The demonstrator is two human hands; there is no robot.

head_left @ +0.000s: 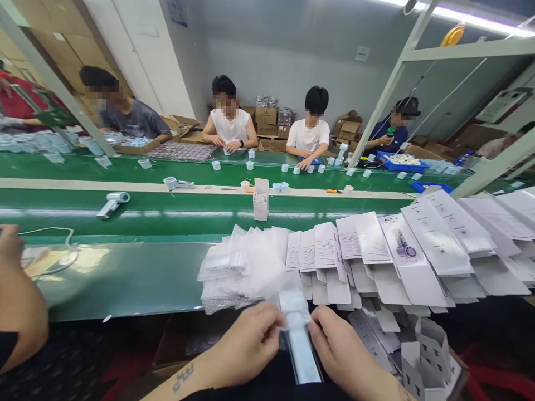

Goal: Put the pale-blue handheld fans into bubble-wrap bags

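Note:
A light blue handheld fan [301, 348] in a clear plastic bag lies in front of me at the edge of the bench, its round head away from me. My left hand [259, 333] pinches the bag's left edge near the head. On the right edge, my right hand [334, 337] pinches the bag too. Just beyond my hands is a pile of bubble-wrap pouches [251, 267], one with a bagged item on top. Right of the pile, printed white cartons [326, 245] lie overlapped in rows.
A green conveyor [175, 214] runs across, carrying a fan [113, 204] and an upright open box [261, 206]. Several co-workers sit opposite, among small light blue parts. Someone's arm [19, 295] reaches in at left. More folded cartons [430, 356] are below right.

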